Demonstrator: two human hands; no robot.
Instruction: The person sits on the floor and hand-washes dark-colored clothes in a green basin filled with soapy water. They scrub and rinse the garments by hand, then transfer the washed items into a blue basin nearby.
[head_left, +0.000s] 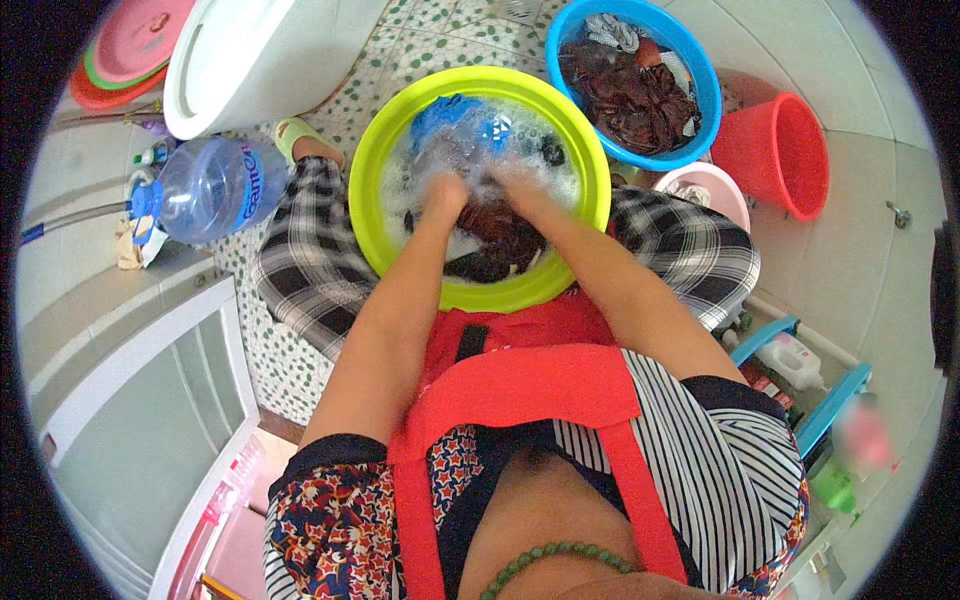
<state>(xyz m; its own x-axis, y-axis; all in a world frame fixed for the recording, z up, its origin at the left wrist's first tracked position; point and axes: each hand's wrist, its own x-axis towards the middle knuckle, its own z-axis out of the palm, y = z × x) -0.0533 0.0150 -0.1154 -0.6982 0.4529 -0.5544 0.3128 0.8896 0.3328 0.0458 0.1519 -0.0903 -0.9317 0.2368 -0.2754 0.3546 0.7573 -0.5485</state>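
Between my knees stands a lime-green basin point(367, 190) of soapy water. Dark clothes point(495, 235), brown and black, show through its suds point(400, 160). A bright blue cloth with white marks point(440, 118) bulges up at the far side. Both my hands reach down into the foam at the middle. My left hand point(447, 188) is in the suds to the wrist, fingers hidden. My right hand point(520, 183) is beside it, smeared by motion, its fingers also under foam. What either hand grips, if anything, is hidden.
At the far right a blue tub point(628, 157) holds wet dark clothes, near a red bucket point(772, 155) and a pink basin point(735, 200). A large clear water jug point(215, 190) stands left, below a white tub point(260, 60). A blue rack point(835, 405) with bottles is at my right.
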